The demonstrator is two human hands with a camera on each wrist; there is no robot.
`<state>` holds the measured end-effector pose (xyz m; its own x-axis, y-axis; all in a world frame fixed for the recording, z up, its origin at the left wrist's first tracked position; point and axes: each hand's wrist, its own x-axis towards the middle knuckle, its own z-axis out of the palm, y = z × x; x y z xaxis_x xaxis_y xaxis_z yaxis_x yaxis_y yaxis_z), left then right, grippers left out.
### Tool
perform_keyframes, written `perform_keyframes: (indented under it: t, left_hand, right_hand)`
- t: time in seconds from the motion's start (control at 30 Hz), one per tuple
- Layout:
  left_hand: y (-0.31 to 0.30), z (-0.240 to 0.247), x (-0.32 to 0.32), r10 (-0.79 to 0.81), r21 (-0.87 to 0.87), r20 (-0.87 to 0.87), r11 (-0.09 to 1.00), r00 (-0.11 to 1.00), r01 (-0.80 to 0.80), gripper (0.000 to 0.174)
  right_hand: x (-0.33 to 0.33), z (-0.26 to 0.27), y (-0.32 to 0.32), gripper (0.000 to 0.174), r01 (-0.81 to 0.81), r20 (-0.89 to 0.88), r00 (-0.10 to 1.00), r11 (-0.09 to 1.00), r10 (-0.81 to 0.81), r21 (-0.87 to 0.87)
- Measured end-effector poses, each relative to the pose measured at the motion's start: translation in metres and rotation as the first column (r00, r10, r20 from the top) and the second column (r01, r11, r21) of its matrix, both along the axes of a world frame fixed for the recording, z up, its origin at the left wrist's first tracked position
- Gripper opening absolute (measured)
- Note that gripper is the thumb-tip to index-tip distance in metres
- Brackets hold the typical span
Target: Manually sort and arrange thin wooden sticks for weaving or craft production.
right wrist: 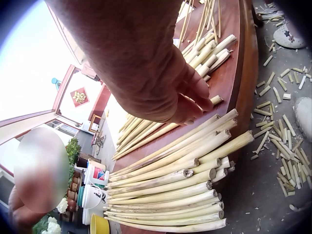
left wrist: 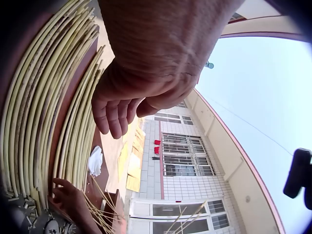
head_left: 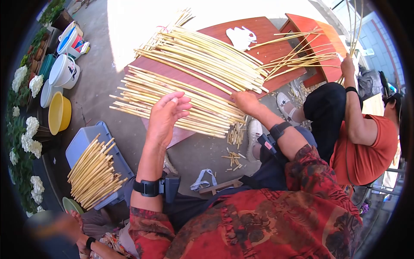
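Observation:
Two groups of pale yellow cut stalks lie on a reddish-brown board: a near group (head_left: 181, 103) and a far group (head_left: 215, 56). My left hand (head_left: 166, 114) is raised over the near group, palm up with fingers loosely bent and nothing in it. In the left wrist view, that left hand (left wrist: 141, 92) hangs in front of the building. My right hand (head_left: 248, 103) is at the near edge of the far group and pinches one stalk close to its cut end. In the right wrist view, the stalk's end (right wrist: 217, 100) sticks out past the fingers.
Short offcuts (head_left: 235, 134) litter the floor by my feet. At right, a person in orange (head_left: 366, 142) holds thin stalks. White gloves (head_left: 240, 38) lie on the board. A blue-grey bin lid (head_left: 84, 140) bears more stalks (head_left: 95, 172); buckets and a yellow basin (head_left: 59, 113) stand left.

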<state>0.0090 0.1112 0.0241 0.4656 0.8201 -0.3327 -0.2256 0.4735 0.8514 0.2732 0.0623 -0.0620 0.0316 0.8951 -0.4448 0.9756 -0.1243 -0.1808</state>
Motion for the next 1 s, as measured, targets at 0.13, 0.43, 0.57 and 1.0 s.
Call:
perform_keyframes:
  t: [0.13,0.43,0.57,1.0]
  left_hand:
    - [0.000,0.002,-0.001,0.001,-0.004,-0.003,1.000,1.000,-0.001,0.026]
    - [-0.002,0.002,0.006,-0.032,-0.001,-0.005,0.999,0.999,0.032,0.025]
    - [-0.005,-0.001,0.005,-0.053,-0.001,0.003,0.999,0.999,0.053,0.024]
    - [-0.005,-0.004,-0.007,0.016,0.015,-0.007,1.000,1.000,-0.016,0.025]
  right_hand:
    - [0.001,-0.014,-0.004,0.025,-0.018,-0.013,1.000,0.999,0.019,0.043]
    - [-0.001,-0.008,0.021,0.023,0.085,-0.122,0.991,0.974,-0.060,0.212]
    - [-0.014,-0.016,0.048,0.021,0.004,0.050,0.999,0.971,-0.016,0.240]
    - [-0.019,-0.042,0.070,0.019,0.083,-0.027,0.997,0.947,-0.079,0.309]
